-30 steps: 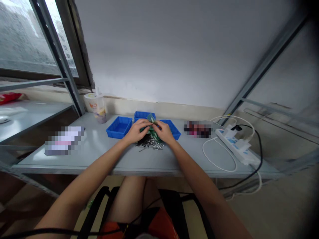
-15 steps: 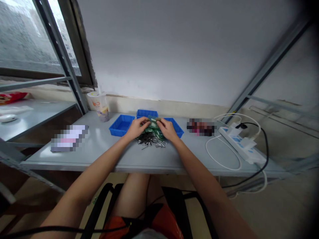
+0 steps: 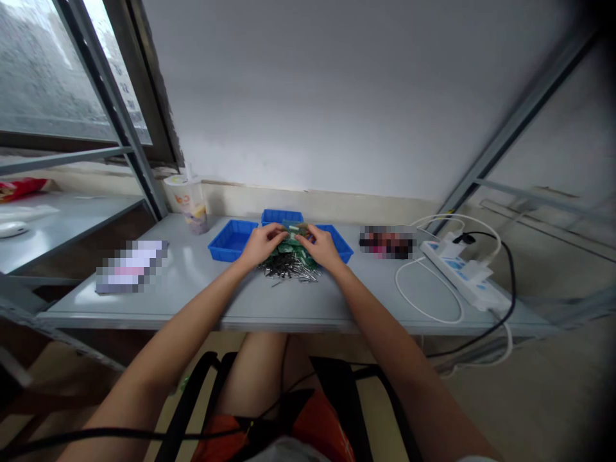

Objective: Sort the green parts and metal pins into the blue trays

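My left hand (image 3: 263, 245) and my right hand (image 3: 321, 246) face each other over the middle of the table, thumbs inward. Between them is a small green plastic packet (image 3: 292, 228), its edges pinched by the fingers of both hands. More green packets (image 3: 304, 258) lie underneath, partly covered by my hands. In front of them spreads a loose heap of thin metal pieces (image 3: 289, 266), like screws or pins, too small to make out exactly. Blue trays stand close by: one left (image 3: 233, 241), one behind (image 3: 282, 217), and one right (image 3: 337, 241), partly hidden by my right hand.
A drink cup (image 3: 190, 204) stands at the back left, behind a blurred-out phone-like object (image 3: 132, 266). To the right lies another blurred-out item (image 3: 387, 242), then a white power strip (image 3: 462, 276) with looping cables. Metal posts rise at both table ends.
My thumbs have drawn slightly closer together over the green packet. The whole view has shifted a little; trays and metal heap stay in place.
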{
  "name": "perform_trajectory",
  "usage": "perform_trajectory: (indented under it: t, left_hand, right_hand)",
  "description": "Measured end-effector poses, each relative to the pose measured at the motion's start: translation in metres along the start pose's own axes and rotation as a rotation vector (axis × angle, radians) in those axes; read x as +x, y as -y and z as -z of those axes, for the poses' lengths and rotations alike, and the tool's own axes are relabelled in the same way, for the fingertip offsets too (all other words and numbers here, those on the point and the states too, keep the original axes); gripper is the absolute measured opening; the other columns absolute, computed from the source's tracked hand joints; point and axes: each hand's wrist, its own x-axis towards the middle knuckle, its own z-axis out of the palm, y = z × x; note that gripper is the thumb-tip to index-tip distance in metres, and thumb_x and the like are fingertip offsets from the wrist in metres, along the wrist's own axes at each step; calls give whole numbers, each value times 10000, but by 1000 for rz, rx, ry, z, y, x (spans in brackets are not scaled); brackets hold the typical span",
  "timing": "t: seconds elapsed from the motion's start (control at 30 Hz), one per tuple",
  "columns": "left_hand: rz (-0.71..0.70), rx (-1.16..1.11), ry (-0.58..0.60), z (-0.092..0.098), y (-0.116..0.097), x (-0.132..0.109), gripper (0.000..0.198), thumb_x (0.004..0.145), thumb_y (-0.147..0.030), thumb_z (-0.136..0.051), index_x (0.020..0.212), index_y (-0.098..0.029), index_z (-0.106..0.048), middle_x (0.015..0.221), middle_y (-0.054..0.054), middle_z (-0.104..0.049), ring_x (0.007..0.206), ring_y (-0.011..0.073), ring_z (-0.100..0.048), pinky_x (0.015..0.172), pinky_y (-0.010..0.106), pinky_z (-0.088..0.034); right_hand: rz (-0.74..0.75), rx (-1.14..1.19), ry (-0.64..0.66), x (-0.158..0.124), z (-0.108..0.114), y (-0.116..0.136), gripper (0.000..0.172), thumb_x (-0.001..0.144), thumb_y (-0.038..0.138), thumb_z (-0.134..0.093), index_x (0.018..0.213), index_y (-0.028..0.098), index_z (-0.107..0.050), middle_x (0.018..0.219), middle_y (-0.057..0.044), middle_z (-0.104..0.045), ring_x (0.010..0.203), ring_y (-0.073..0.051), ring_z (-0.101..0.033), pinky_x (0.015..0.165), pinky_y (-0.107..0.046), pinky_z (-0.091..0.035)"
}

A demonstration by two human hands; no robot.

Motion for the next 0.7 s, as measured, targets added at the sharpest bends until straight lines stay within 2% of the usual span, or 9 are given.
perform_trajectory:
  t: [0.23,0.47,0.7]
  left_hand:
    - [1,16,18,0,2,0,205,820,-339,-556,882,-165,-644,749,13,-675,657,138,-593,645,249,-461]
    - [-10,15,18,1,-1,1,210,816,-352,-559,863,-165,-643,743,13,-671,636,133,-585,628,243,-456]
    - [-1,13,21,2,-3,0,222,820,-366,-545,824,-158,-623,692,0,-642,607,127,-559,594,234,-433]
  right_hand:
    - [2,6,12,0,1,2,200,819,368,-576,917,198,-612,687,0,-618,583,-130,-529,572,-236,-398]
    - [12,24,-12,0,2,4,243,825,359,-563,1014,211,-602,703,4,-613,597,-129,-531,601,-246,-423]
    - [-34,143,-72,-1,-1,2,342,825,359,-547,1129,213,-490,838,-27,-639,722,-163,-596,667,-284,-462]
